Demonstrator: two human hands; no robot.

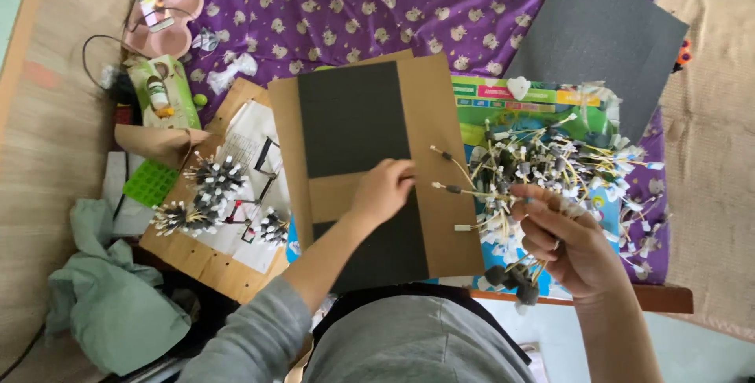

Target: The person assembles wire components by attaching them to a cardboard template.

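My right hand [570,241] is closed around a bunch of thin sticks with grey foam tips [515,279], the tips hanging below my fist. Just beyond it lies a big loose pile of the same sticks [550,167] with white and dark ends. My left hand [383,189] rests with curled fingers on a brown cardboard sheet [436,139] that carries two dark grey foam panels [354,116]. A few single sticks [450,188] lie on the cardboard between my hands.
Three bundles of sticks [212,182] sit on a cardboard board with paper at the left. A green box [161,92], pink case [165,9], green cloth [110,304] and a large grey foam sheet [605,37] lie around, on a purple patterned cloth [354,5].
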